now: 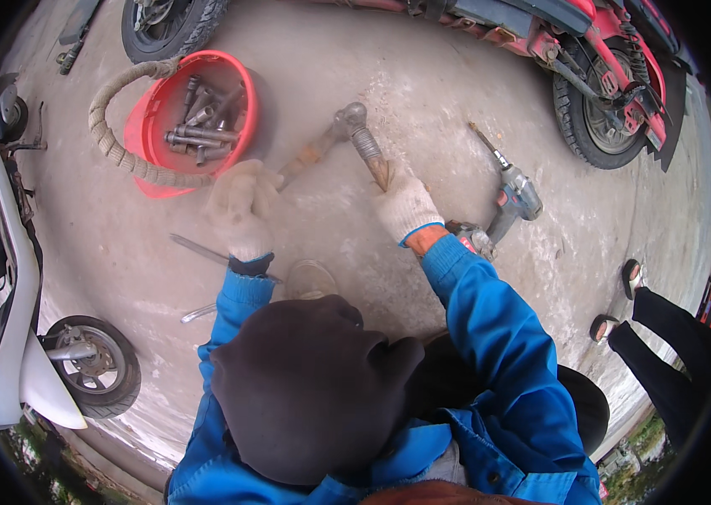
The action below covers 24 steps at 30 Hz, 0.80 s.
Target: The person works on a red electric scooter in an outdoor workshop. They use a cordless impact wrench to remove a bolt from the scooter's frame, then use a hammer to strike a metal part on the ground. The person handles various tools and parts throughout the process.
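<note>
My left hand (244,206), in a white knitted glove, is blurred; its fingers are closed on the near end of a rusty bar (309,156). The bar's thick rounded head (350,116) lies farther off. In my right hand (403,204), also gloved, is a coarse-threaded metal piece (364,141) with a tapered brown end at my fingers. Its far end meets or overlaps the bar's head; I cannot tell if they are joined. Beside my left hand stands a red plastic container (252,109), holding several dull metal bolts or pins (204,130). A thick wrapped handle (101,118) arches from it.
A cordless driver (519,198) with a long bit lies right of my right hand. Metal rods (200,249) lie by my left wrist. A red motorcycle (599,50) stands far right, a white scooter (15,311) at left. Another person's legs (658,337) are at right.
</note>
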### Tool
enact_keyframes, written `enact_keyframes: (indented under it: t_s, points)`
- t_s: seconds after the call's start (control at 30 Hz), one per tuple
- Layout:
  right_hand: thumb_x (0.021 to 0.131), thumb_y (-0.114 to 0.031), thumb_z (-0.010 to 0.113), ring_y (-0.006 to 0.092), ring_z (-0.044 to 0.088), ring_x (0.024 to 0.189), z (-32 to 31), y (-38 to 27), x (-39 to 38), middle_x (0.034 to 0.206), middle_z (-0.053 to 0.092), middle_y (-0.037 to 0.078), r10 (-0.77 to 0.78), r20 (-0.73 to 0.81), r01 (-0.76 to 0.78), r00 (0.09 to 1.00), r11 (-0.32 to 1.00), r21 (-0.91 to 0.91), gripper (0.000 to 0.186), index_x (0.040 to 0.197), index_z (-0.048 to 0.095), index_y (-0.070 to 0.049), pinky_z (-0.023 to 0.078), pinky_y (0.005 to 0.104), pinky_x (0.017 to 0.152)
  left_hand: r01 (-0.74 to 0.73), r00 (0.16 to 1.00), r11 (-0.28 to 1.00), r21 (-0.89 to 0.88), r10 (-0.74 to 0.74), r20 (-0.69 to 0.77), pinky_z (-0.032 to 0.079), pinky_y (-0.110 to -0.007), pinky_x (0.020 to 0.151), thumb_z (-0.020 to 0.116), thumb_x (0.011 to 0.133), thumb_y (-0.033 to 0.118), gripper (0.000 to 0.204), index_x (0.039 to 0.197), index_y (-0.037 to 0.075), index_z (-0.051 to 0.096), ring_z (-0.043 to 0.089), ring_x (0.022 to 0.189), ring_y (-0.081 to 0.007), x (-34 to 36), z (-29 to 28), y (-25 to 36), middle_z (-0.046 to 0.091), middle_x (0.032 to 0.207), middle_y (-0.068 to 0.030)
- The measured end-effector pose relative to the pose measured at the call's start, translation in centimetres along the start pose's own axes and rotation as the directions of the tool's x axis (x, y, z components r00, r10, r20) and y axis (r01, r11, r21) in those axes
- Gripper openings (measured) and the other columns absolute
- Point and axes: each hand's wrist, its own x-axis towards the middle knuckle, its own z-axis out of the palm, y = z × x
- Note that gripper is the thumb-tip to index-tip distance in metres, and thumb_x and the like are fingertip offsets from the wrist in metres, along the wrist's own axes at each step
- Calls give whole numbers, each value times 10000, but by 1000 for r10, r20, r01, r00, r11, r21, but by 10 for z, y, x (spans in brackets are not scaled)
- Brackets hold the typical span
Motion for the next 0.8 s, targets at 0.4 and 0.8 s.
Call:
enact_keyframes:
  t_s: [0.4, 0.8]
  points:
    - [986, -378, 787, 250, 710, 614, -13, 39, 10, 815, 718, 109, 358, 103, -364, 928, 810, 460, 451, 1148, 721, 38, 601, 419, 578, 180, 965, 959, -220, -216, -152, 608, -416, 845, 604, 1102, 153, 286, 1211, -84, 722, 533, 645, -163, -8, -10, -6, 493, 660, 12]
    - [1007, -383, 747, 463, 775, 1074, -164, 10, -19, 1113, 807, 237, 91, 303, 170, 949, 659, -732, 492, 1355, 718, -36, 601, 527, 987, 266, 951, 902, 340, -188, -247, 565, -380, 969, 735, 1092, 298, 409, 1349, -20, 712, 715, 1087, -202, -39, -68, -82, 753, 1190, -126]
